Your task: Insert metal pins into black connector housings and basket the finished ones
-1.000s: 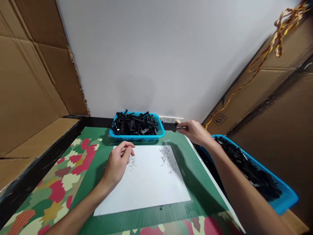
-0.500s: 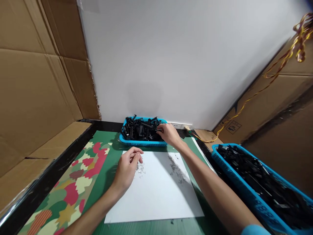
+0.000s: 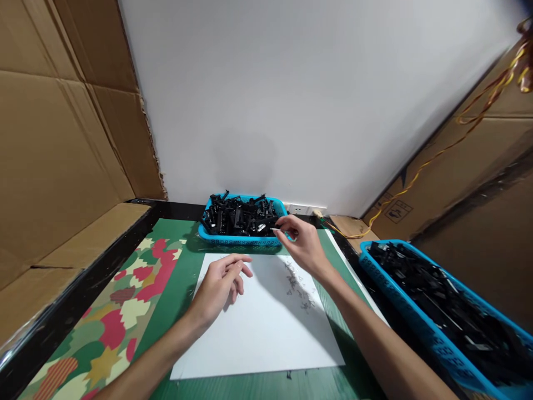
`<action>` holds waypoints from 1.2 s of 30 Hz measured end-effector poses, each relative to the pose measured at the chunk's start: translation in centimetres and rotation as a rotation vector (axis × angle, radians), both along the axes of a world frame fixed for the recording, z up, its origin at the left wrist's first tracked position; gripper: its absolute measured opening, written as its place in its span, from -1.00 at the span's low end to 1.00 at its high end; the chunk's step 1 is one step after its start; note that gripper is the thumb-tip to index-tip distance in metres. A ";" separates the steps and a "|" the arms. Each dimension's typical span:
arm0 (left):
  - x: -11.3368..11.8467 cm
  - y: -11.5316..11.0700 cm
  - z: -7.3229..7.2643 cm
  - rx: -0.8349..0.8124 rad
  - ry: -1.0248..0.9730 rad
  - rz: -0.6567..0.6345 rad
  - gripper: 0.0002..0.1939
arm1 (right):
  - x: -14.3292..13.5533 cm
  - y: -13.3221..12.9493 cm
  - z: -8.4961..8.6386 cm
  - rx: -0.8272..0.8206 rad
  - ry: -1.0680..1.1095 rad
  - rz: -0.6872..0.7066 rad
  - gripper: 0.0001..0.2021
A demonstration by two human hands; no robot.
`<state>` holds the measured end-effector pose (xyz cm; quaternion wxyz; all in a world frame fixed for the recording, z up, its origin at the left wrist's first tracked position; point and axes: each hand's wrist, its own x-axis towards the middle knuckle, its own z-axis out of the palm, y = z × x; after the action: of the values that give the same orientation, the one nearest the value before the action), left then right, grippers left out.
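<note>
My right hand (image 3: 302, 241) is at the right front corner of a blue plastic basket (image 3: 245, 240) heaped with small black plastic parts (image 3: 233, 214). Its thumb and forefinger pinch the end of a black plastic part (image 3: 267, 223), which overlaps the heap in view. Over the left side of a white sheet (image 3: 258, 339) hovers my left hand (image 3: 227, 280). Its fingers are loosely stretched, with nothing visible in them. Beneath my right wrist, many tiny thin metal-like pieces (image 3: 298, 286) lie scattered on the sheet's right side. My left hand hides some of the sheet.
A longer blue basket (image 3: 416, 316) full of black parts stands on the right. Cardboard walls (image 3: 62, 155) flank the green tabletop (image 3: 175, 278). A yellow-brown twisted wire (image 3: 412, 183) runs down to a power strip (image 3: 300, 209) by the white wall.
My right hand has drawn back slightly from the basket, with its fingers still around a black part. My left hand has shifted right, its fingers stretching out. The view has shifted slightly.
</note>
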<state>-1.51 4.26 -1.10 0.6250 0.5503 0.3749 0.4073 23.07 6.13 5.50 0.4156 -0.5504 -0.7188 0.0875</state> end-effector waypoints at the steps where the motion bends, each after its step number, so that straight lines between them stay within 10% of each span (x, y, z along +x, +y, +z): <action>1: 0.1 -0.1 0.2 -0.022 -0.013 -0.026 -0.52 | -0.3 -0.8 -0.1 -0.014 0.022 0.027 -0.82; 12: 0.5 -1.4 2.7 -0.230 -0.123 -0.076 -0.48 | -2.1 -3.3 -2.7 -0.164 0.365 0.091 -0.75; 28: 0.1 -1.3 2.2 -0.168 -0.125 -0.179 -0.57 | -2.7 -7.4 -2.8 -0.088 0.167 0.239 -0.98; 36: -0.1 -0.5 2.2 -0.045 -0.076 0.136 -0.57 | -1.6 -6.7 -2.9 -0.210 0.098 0.210 -0.78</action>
<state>-1.59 3.71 1.13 0.6219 0.4933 0.3966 0.4610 21.48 -0.56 2.63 0.3789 -0.5078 -0.7382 0.2316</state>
